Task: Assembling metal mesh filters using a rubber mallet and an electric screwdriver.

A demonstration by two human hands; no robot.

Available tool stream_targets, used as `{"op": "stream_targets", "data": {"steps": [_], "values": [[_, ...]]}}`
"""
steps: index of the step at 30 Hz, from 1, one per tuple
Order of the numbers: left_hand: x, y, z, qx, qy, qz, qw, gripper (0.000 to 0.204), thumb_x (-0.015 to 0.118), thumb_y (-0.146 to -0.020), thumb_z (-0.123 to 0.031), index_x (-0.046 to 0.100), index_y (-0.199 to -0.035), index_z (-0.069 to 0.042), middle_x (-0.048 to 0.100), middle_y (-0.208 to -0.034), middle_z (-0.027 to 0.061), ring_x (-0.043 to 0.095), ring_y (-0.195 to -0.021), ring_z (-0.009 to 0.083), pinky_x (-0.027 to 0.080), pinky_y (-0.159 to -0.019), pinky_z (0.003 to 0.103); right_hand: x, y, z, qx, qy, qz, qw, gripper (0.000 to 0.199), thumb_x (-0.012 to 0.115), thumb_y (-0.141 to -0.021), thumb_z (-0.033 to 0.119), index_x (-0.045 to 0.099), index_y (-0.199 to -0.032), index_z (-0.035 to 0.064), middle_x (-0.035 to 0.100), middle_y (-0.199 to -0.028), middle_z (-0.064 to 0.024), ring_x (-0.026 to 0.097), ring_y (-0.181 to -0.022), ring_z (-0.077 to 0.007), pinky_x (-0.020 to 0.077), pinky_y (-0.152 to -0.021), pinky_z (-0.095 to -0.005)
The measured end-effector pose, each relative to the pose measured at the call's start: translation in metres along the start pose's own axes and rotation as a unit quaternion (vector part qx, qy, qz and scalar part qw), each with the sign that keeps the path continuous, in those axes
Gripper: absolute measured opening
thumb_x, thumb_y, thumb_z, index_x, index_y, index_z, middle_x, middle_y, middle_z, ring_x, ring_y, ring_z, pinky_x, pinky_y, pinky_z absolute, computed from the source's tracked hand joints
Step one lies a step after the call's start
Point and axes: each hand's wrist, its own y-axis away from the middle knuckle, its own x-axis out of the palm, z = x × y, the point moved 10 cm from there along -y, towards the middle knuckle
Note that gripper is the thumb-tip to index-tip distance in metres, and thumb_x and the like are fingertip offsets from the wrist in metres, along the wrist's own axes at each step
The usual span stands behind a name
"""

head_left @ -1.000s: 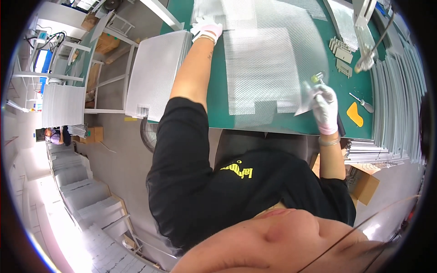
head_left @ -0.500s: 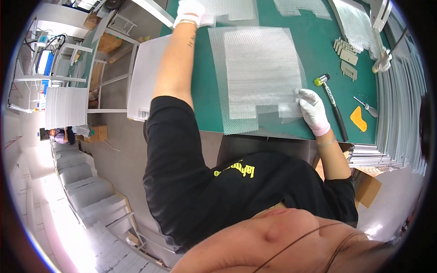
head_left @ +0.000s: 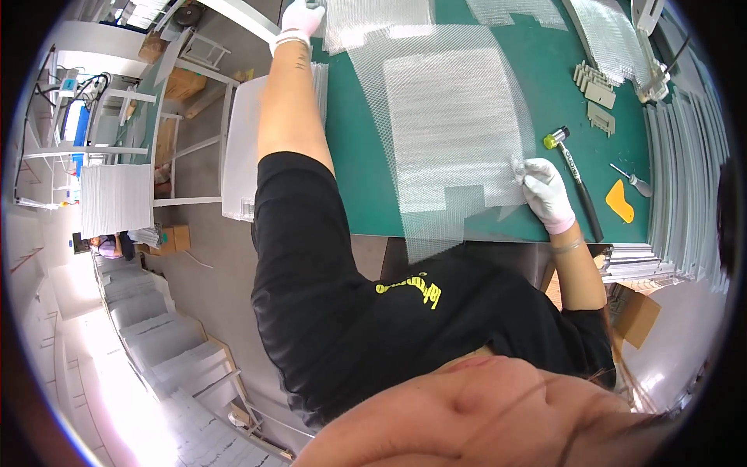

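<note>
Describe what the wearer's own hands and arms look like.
Left hand and right hand wear white gloves, the right cuff pale pink. A slim silvery bracelet circles the right wrist; small dark marks show on the left forearm. The black sleeves are short.

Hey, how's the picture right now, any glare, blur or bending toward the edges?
Head view: strong glare burns out the lower left; head view: long pale strips at right look bowed; head view: the mesh at the right hand shows no obvious blur.

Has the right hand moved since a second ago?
Yes: leftward, the right hand going farther from the flat yellow piece lying on the table.
</note>
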Motion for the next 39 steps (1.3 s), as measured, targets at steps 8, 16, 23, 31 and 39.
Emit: {"op": "stream_targets", "data": {"steps": [8,16,23,31,39], "values": [[-0.021,0.072,-0.136,0.158,-0.281,-0.095,0.942,0.037,0.055,-0.087,-0.025,0.067,-0.119,-0.01,0.069,-0.108,0.0161,0.068,-0.09,0.0364,0.054,-0.081,0.049,-0.01,0.011,0.007,-0.035,0.013,-0.012,0.999,0.029,0.07,-0.087,-0.005,0.067,-0.116,0.0023,0.07,-0.107,-0.0084,0.066,-0.098,-0.0195,0.0503,-0.093,-0.0317],[-0.003,0.215,-0.184,0.143,-0.315,0.248,0.905,0.03,0.051,-0.092,-0.03,0.068,-0.106,-0.008,0.071,-0.101,0.0189,0.067,-0.099,0.0379,0.054,-0.088,0.048,-0.02,0.006,0.023,-0.083,-0.097,-0.038,0.991,0.038,0.071,-0.087,-0.003,0.066,-0.122,0.011,0.066,-0.11,0.0002,0.063,-0.098,-0.0166,0.0406,-0.113,-0.045],[0.055,0.22,-0.187,0.166,-0.281,0.21,0.921,0.037,0.052,-0.094,-0.04,0.069,-0.107,-0.009,0.071,-0.104,0.0175,0.067,-0.102,0.0384,0.053,-0.09,0.05,-0.026,0.002,0.025,-0.081,-0.098,-0.043,0.991,0.04,0.069,-0.087,-0.004,0.063,-0.125,0.0087,0.066,-0.11,-0.0025,0.063,-0.097,-0.0176,0.0356,-0.118,-0.0514],[0.054,0.109,-0.129,-0.051,-0.269,0.103,0.956,0.045,0.06,-0.087,-0.038,0.069,-0.119,-0.008,0.067,-0.123,0.0173,0.067,-0.111,0.0298,0.049,-0.094,0.047,-0.03,0.002,0.014,-0.066,-0.062,-0.049,0.995,0.04,0.067,-0.087,-0.007,0.059,-0.125,0.0011,0.064,-0.115,-0.0104,0.063,-0.101,-0.0207,0.0376,-0.118,-0.0449],[0.052,0.062,-0.096,-0.098,-0.205,0.093,0.969,0.049,0.065,-0.08,-0.043,0.073,-0.115,-0.01,0.073,-0.103,0.0192,0.069,-0.11,0.0325,0.052,-0.095,0.046,-0.047,0.014,0.009,-0.035,-0.072,-0.086,0.993,0.043,0.069,-0.087,-0.006,0.059,-0.128,0.0026,0.065,-0.116,-0.0098,0.064,-0.105,-0.0214,0.0438,-0.111,-0.0409]]}}
